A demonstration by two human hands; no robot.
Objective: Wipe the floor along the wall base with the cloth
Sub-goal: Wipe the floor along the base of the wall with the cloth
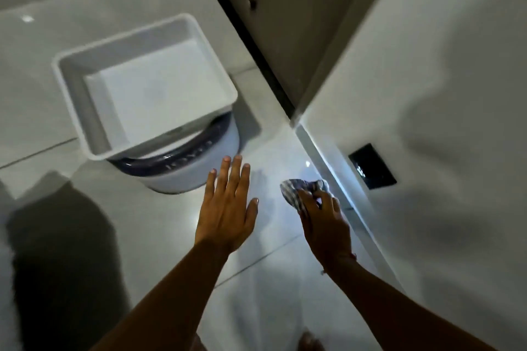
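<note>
Cloth (302,190), a bunched checked rag, sits on the floor (273,236) just beside the skirting (339,177), clenched under the fingers of the right hand (323,221). The left hand (228,208) grasps nothing; its fingers are spread flat, and whether it touches the tile or hovers I cannot tell. The risks, as I judge them: the wad is so crumpled that little fabric meets the tile, so a pass along the skirting could leave a strip at its foot unwiped. Knuckles may scrape the skirting if the hand hugs it too closely. On the side of the cloth away from the skirting stands a bucket (194,171) with a tray (142,85) perched on it, near the left hand; a careless sweep of that arm could tip the tray. The glossy tile may be slick under a bracing palm.
</note>
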